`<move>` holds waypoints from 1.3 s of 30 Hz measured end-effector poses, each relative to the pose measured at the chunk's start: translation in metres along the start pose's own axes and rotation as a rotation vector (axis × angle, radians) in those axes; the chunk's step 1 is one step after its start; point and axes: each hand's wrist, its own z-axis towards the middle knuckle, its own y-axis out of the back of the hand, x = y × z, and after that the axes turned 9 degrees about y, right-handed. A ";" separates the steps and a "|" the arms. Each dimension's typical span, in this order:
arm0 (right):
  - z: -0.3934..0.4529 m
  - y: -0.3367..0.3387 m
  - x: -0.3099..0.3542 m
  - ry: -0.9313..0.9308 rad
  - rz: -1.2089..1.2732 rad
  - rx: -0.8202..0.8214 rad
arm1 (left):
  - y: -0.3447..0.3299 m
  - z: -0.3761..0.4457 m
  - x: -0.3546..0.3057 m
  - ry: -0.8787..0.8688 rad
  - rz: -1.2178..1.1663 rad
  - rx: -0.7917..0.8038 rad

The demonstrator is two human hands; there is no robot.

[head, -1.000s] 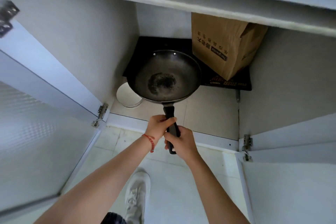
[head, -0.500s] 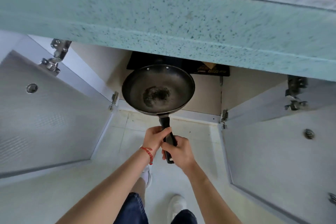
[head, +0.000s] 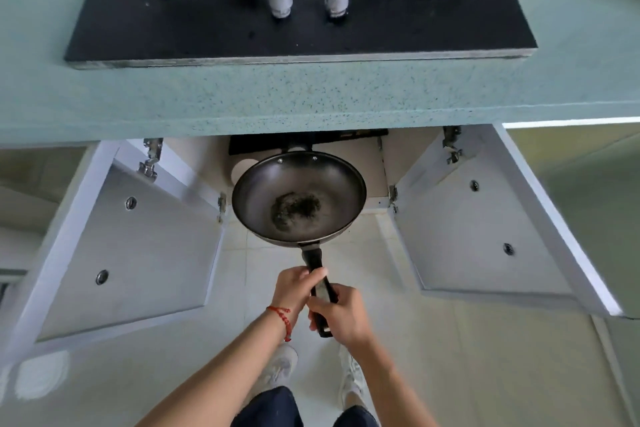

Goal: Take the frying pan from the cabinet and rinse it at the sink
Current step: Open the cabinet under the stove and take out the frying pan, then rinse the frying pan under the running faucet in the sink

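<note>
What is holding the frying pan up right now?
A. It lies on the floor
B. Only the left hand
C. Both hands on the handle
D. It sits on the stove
C: the left hand and the right hand both wrap the black handle, holding the frying pan in the air in front of the open cabinet, below the stove on the counter.
</note>
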 end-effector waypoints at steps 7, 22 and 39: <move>-0.080 -0.038 0.009 -0.030 0.154 -0.190 | 0.024 -0.062 0.009 -0.015 0.130 0.162; -0.244 -0.070 -0.023 -0.041 0.409 -0.555 | 0.010 -0.182 0.075 -0.049 0.472 0.413; -0.437 -0.019 -0.116 0.001 0.657 -0.945 | -0.110 -0.335 0.198 -0.090 0.764 0.715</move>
